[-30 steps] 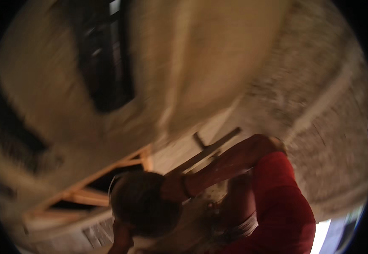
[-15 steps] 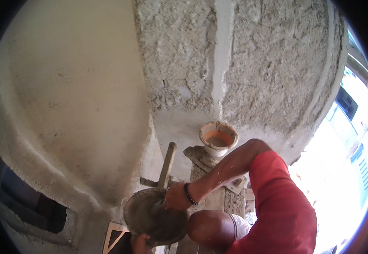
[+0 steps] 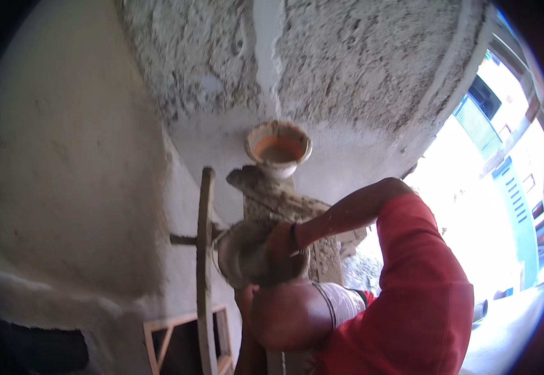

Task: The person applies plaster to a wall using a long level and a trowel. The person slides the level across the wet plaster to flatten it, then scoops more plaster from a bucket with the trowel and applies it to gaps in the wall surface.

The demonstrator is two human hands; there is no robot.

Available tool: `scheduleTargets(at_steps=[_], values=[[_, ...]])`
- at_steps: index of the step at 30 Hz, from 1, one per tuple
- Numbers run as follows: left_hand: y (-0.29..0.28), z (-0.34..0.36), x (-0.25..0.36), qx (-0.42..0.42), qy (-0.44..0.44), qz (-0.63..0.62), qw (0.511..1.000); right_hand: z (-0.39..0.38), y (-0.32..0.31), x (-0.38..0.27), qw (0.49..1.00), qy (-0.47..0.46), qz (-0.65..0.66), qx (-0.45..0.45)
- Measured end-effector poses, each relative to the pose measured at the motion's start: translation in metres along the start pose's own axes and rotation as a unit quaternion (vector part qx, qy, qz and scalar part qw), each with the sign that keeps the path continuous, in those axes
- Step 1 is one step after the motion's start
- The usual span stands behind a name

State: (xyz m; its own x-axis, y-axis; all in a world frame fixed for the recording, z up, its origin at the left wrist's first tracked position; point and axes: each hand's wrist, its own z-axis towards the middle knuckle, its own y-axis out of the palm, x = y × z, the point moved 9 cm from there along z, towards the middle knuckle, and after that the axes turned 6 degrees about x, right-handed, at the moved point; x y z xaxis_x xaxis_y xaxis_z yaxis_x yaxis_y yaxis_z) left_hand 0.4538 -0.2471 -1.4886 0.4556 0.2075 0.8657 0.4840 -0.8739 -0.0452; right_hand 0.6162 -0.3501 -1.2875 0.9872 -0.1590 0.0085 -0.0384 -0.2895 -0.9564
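Over the last half second the grey bucket (image 3: pixel 228 261) has come clear of the wooden pole (image 3: pixel 204 262) it was overlapping and now sits closer to the white bucket (image 3: pixel 278 172). It is just above my bent knee (image 3: pixel 284 315) as I look down, beside the mortar-caked plank (image 3: pixel 281 199). Right hand (image 3: pixel 279 240) reaches over its rim and down into the mouth, the dark wristband (image 3: pixel 294 236) just short of the edge; those fingers are blurred in the shadow, and I can't tell whether they grasp anything. Left hand (image 3: pixel 249 292) is at the bucket's lower edge, mostly hidden by my knee, so I can't say whether its fingers are clenched on the rim or only resting against it. Beyond the far side, the white bucket stands upright at the plank's end, orange inside, with greyish stuff in the bottom, near the rough wall (image 3: pixel 353 69). Down to the left, the pole crosses in front of a wooden frame (image 3: pixel 164 344). My red sleeve (image 3: pixel 409 240) fills the right side.
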Motion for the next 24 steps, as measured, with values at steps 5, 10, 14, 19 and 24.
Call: scheduleTargets(at_steps=[5, 10, 14, 19, 24], values=[[0.035, -0.04, 0.077, 0.013, 0.18, 0.122, 0.976, -0.047, -0.028, 0.002, 0.992, 0.043, 0.072, -0.097], [0.02, -0.055, 0.082, 0.163, -0.114, -0.247, 0.948, -0.051, -0.05, -0.014, 0.997, 0.012, 0.059, -0.056], [0.021, -0.055, 0.084, 0.151, -0.133, -0.258, 0.945, -0.033, -0.006, -0.005, 0.991, 0.035, 0.04, -0.123], [0.033, -0.05, 0.066, 0.06, -0.115, -0.165, 0.978, -0.037, -0.02, 0.029, 0.993, 0.098, 0.004, -0.061], [0.028, -0.05, 0.083, 0.061, -0.153, -0.171, 0.971, -0.04, -0.045, 0.021, 0.984, 0.044, -0.027, 0.168]])
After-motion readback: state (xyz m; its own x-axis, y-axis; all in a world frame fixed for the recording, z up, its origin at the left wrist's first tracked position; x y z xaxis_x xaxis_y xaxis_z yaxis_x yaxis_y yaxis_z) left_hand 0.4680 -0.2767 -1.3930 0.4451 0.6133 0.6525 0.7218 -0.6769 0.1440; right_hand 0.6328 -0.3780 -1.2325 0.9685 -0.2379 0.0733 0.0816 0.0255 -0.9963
